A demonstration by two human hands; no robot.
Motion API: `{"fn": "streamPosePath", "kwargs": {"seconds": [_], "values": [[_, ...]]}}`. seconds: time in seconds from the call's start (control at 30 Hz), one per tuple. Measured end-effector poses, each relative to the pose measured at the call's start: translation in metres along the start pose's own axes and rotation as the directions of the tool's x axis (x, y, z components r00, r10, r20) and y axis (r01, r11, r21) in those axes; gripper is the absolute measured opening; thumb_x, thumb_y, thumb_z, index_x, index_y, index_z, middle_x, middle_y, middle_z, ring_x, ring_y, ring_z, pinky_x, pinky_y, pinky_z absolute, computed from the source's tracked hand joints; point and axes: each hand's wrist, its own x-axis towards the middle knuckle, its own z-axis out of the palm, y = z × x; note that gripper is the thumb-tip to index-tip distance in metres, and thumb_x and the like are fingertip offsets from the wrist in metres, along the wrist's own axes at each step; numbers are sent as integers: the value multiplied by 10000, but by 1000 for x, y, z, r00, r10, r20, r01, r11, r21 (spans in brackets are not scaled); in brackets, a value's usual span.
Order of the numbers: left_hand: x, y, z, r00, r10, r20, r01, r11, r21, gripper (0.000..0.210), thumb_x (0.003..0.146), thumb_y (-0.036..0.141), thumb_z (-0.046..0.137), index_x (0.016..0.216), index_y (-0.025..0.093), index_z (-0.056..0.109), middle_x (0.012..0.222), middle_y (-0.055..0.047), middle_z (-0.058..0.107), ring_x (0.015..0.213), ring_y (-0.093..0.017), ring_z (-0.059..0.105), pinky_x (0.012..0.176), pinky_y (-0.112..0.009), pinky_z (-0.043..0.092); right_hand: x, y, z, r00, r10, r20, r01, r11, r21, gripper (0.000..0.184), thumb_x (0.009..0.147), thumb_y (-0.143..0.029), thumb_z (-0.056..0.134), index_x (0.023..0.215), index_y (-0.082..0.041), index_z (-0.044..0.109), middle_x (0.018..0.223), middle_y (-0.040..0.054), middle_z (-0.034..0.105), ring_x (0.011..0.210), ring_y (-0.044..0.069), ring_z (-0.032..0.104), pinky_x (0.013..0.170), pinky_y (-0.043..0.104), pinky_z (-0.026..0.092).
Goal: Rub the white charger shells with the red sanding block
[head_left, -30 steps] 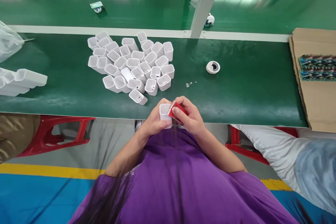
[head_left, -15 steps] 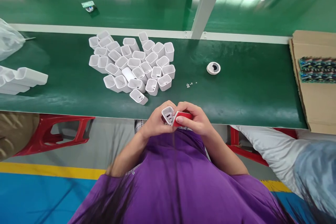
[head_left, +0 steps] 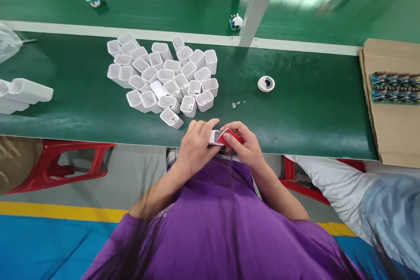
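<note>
Left hand (head_left: 197,145): grip closed round white case (head_left: 214,138).
Right hand (head_left: 243,143): grip pinching red block (head_left: 231,135) at case's mouth.
Case cluster (head_left: 159,90): beyond case, leftward.
Ring (head_left: 266,84): beyond case, rightward.

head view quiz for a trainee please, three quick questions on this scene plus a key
1. True or false: the right hand holds a red piece.
2. Which hand is wrapped round the white casing? A: right hand; B: left hand; C: neither.
3. Fill in: in the picture, the round white ring lies to the ____ of the clustered casings.

Key: 1 true; 2 B; 3 right.
</note>
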Motion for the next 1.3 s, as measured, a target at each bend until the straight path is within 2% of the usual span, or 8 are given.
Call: {"fn": "streamPosePath", "kwargs": {"seconds": [0.17,0.27,0.37,0.53,0.73,0.93,1.1,1.3], "values": [[3,3,-17,993,75,90,-59,984,-167,350,890,288,643,1207,179,541,1007,-64,665,849,-199,571,770,-330,494,3,-1,2,998,-9,-64,9,1000,1,290,895,-518,651,957,-236,640,882,1,680,601,110,592,565,259,515],[2,-1,-18,996,65,54,-56,986,-159,236,908,306,660,1107,193,605,956,-44,667,834,-185,571,754,-313,486,5,4,1,994,29,-101,-16,991,135,260,904,-494,650,959,-241,629,759,-33,621,505,89,524,509,249,470],[1,-5,-14,999,51,1,-51,992,-113,243,899,360,688,1073,195,651,873,-30,638,789,-175,559,709,-301,477,6,9,-2,993,-51,-102,75,967,244,226,931,-473,624,905,-249,639,761,-24,601,609,110,570,583,249,486],[0,-4,-6,989,92,-113,-102,991,-86,200,917,355,668,1051,208,688,840,-29,633,783,-165,572,708,-291,491,7,10,-5,968,-251,-20,252,966,64,217,934,-442,626,889,-234,671,999,52,615,966,189,606,883,353,508],[-2,1,-2,967,178,-184,-204,970,-130,313,918,202,647,1227,253,639,918,-31,692,811,-153,631,741,-282,534,3,7,7,939,-338,-70,339,941,13,172,956,-407,599,914,-248,650,962,41,585,910,178,591,786,333,512],[-12,-4,4,934,257,-246,-285,955,-84,442,859,100,687,1274,240,629,948,-47,703,892,-174,644,825,-303,548,7,3,17,956,-149,-253,169,984,59,215,914,-435,653,839,-244,590,818,-5,571,713,134,531,679,283,473],[-13,-10,5,927,233,-293,-274,956,-107,407,865,120,695,1243,263,649,987,-50,690,941,-184,641,839,-328,549,12,5,10,988,57,-142,-2,934,357,296,880,-511,668,809,-238,576,785,-17,573,688,122,531,659,261,467],[-11,-9,7,928,204,-312,-251,961,-116,364,874,136,684,1209,278,662,969,-45,702,927,-186,650,829,-340,552,4,1,11,964,-257,-72,261,964,55,239,910,-469,647,864,-236,626,967,43,593,909,178,581,811,329,500]]}}
